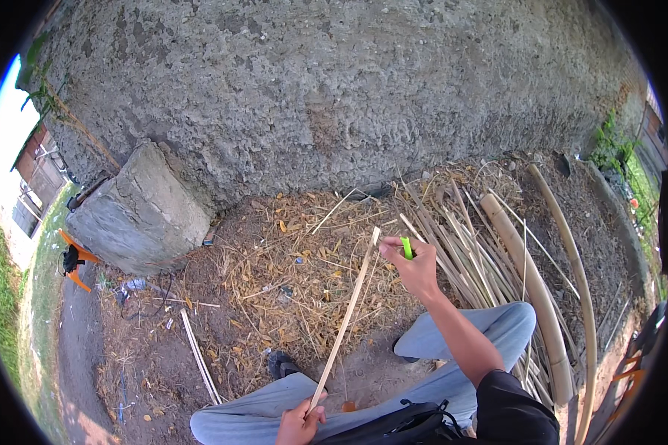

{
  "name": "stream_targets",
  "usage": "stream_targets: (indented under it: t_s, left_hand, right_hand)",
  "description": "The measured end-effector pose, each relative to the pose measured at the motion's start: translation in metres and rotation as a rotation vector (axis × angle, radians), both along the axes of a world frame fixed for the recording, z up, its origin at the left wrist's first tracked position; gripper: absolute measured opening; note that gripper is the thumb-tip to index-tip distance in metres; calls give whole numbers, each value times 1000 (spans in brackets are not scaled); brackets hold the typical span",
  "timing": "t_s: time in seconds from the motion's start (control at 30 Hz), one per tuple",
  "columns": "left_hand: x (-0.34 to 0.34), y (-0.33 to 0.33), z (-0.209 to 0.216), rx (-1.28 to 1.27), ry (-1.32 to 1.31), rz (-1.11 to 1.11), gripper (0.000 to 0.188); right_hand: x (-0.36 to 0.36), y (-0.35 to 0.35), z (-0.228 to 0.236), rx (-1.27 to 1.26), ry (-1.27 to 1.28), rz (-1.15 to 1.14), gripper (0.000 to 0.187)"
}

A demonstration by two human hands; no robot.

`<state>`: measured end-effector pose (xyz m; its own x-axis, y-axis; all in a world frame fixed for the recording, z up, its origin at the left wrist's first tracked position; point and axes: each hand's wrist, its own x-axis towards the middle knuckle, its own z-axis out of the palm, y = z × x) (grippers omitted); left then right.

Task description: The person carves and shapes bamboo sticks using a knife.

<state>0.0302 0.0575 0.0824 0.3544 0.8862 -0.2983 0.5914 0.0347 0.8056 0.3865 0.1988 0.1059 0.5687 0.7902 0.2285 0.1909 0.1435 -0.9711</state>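
Note:
My left hand (300,424) is closed round the lower end of a long pale bamboo strip (349,308), which slants up and away from me. In my right hand (417,268) is a small tool with a bright green handle (407,248); its working end is too small to make out. The right fingertips are close beside the strip's far end, and I cannot tell whether they touch it. Both hands are over my bent legs in light blue trousers (453,334).
Many split strips (460,252) lie piled to the right, beside a thick bamboo pole (531,297) and a curved pole (571,259). Thin strips (198,356) lie at lower left. A rough wall (334,96) and a concrete block (148,211) stand ahead; dry leaves litter the ground.

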Motion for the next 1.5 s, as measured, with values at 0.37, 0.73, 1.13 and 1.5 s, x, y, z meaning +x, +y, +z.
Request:
stream_targets:
  t_s: [0.37,0.73,1.13,1.5]
  left_hand:
    - [2,-1,1,-44,-19,-2,28]
    - [5,0,6,-110,-28,-1,31]
    - [3,0,-1,-162,-45,-34,31]
    - [4,-4,-27,-69,-50,-77,28]
  right_hand:
    - [22,11,4,251,-591,127,17]
    - [38,4,20,-32,-461,238,16]
    - [36,0,41,-193,-454,238,21]
    - [36,9,15,19,-648,156,18]
